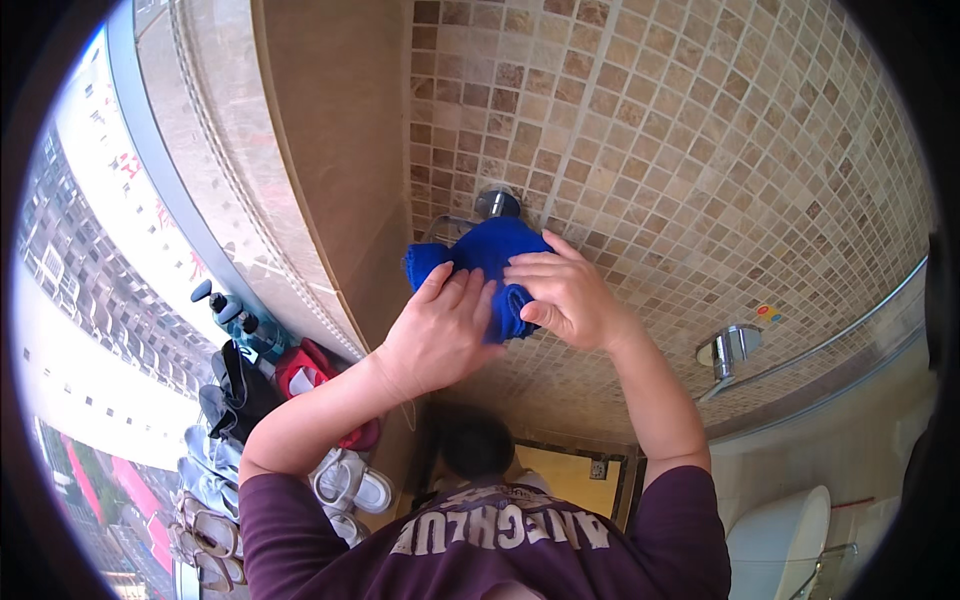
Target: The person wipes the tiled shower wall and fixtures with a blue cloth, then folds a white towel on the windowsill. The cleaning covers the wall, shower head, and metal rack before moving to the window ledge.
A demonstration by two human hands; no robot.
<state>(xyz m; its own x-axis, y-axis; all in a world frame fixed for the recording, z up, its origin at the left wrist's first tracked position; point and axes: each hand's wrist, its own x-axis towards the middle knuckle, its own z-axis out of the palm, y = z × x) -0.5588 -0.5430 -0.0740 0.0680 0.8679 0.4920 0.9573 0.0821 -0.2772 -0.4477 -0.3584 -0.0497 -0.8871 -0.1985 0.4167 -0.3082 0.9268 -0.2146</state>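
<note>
A blue cloth [491,251] is bunched up in front of the mosaic-tiled wall, just below a round chrome wall fitting [497,202]. Its ends are rolled or folded, one at the left and one near my right thumb. My left hand [442,330] lies against the cloth's lower left part, with the fingers stretched and close together. On the other side, my right hand [574,296] holds the cloth, thumb beside the rolled end and fingers over its front. The cloth hides whatever part of the fitting is behind it.
Pump bottles [251,330], a red item [307,369], white shoes [352,480] and sandals [210,525] crowd the window ledge at left. A beaded chain [225,176] hangs along the window. A chrome shower valve [727,349] projects from the wall at right.
</note>
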